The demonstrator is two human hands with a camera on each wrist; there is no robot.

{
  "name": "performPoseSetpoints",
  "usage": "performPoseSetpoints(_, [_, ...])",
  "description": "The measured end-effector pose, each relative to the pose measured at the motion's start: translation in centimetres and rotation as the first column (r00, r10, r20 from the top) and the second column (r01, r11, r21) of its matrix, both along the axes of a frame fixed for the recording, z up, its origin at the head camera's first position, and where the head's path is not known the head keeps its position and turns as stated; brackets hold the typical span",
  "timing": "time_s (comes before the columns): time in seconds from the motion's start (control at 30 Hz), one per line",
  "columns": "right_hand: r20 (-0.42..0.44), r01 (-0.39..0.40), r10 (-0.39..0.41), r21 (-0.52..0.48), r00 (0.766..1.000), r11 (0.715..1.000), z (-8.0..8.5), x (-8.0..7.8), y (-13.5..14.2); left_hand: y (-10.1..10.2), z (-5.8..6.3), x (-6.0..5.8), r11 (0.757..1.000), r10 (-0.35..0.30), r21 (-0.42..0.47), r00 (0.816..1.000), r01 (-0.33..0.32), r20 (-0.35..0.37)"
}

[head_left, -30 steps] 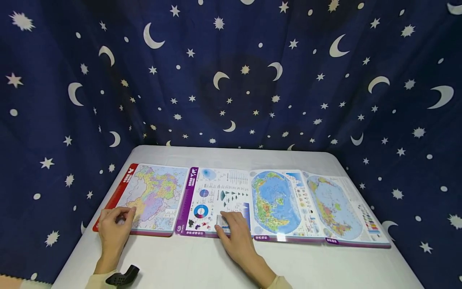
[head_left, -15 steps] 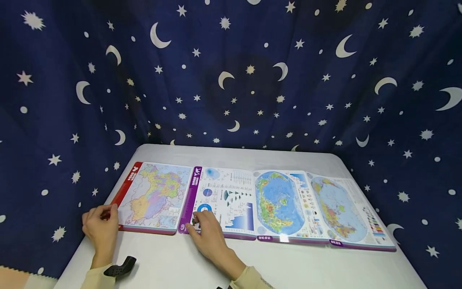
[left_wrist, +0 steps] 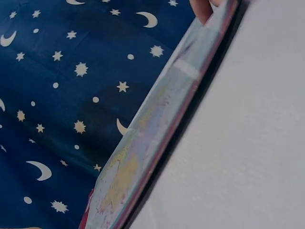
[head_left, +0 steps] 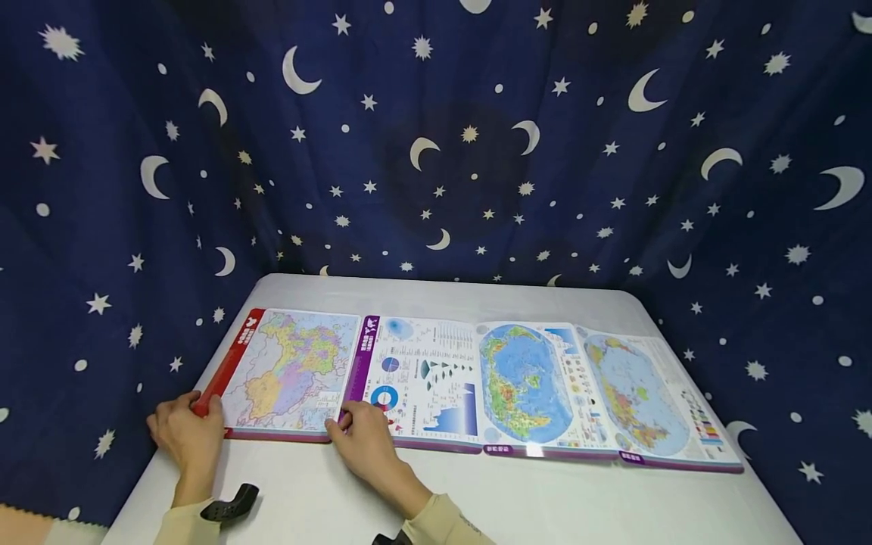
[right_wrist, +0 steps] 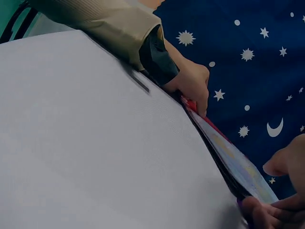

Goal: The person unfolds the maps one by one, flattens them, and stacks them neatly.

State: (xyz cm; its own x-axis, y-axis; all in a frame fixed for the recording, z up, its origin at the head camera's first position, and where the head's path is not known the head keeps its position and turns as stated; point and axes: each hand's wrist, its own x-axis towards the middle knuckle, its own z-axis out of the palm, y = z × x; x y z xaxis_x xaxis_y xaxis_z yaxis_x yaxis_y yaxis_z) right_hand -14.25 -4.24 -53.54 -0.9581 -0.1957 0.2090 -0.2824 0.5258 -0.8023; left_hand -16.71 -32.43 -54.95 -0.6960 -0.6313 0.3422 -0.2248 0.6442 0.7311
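Observation:
A laminated folded map [head_left: 293, 371] with a red left border lies on the table. My left hand [head_left: 187, 435] grips its near left corner at the red strip, thumb toward the map and fingers curled at the edge. My right hand [head_left: 364, 443] is at the near right corner, its digits around the edge there. In the right wrist view, the fingers [right_wrist: 257, 210] are low at the map's edge, with the left hand [right_wrist: 190, 86] at the far corner. A purple-bordered world map [head_left: 436, 378] lies unfolded beside it, its near left corner hidden by the right hand.
Two more panels of the world map, a physical map [head_left: 524, 382] and a political one [head_left: 640, 393], extend right along the white table [head_left: 531, 499]. A dark blue curtain [head_left: 470, 151] with moons and stars hangs behind and at both sides.
My left hand has moved left off the map's face to its red near left corner. The right hand has slid left from the world map to the China map's near right corner.

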Motion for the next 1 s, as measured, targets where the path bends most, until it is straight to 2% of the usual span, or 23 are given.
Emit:
performPoseSetpoints(0.13, [0.057,0.034,-0.03,-0.084,0.998,0.996,-0.3,0.1,-0.1,0.0,0.1,0.2,0.999,-0.004,0.038,1.0,0.004,0.002])
performPoseSetpoints(0.3, [0.057,0.063,-0.055,-0.154,0.997,0.986,-0.9,0.4,0.1,-0.2,0.1,0.4,0.997,-0.012,0.072,1.0,0.011,0.005])
performPoseSetpoints(0.4, [0.019,0.059,-0.057,-0.161,0.998,0.985,-1.2,0.5,0.0,-0.2,0.1,0.4,0.997,-0.014,0.077,1.0,0.013,0.004])
performPoseSetpoints(0.63, [-0.127,0.055,-0.068,-0.102,0.99,0.993,-1.8,0.6,-0.3,-0.2,0.1,0.2,0.996,-0.025,0.084,1.0,0.026,-0.008])
performPoseSetpoints(0.73, [-0.137,0.058,-0.076,-0.129,0.988,0.99,-2.0,0.5,-0.2,-0.2,0.1,0.2,0.996,-0.029,0.09,1.0,0.03,-0.01])
performPoseSetpoints(0.87, [-0.026,0.062,-0.07,-0.241,0.997,0.969,-2.1,0.4,0.1,-0.2,0.1,0.4,0.994,-0.025,0.105,1.0,0.026,-0.006])
performPoseSetpoints(1.0, [0.08,0.053,-0.028,-0.328,0.996,0.943,-2.0,0.3,0.5,-0.2,0.2,0.6,0.994,-0.024,0.103,1.0,0.023,0.006])
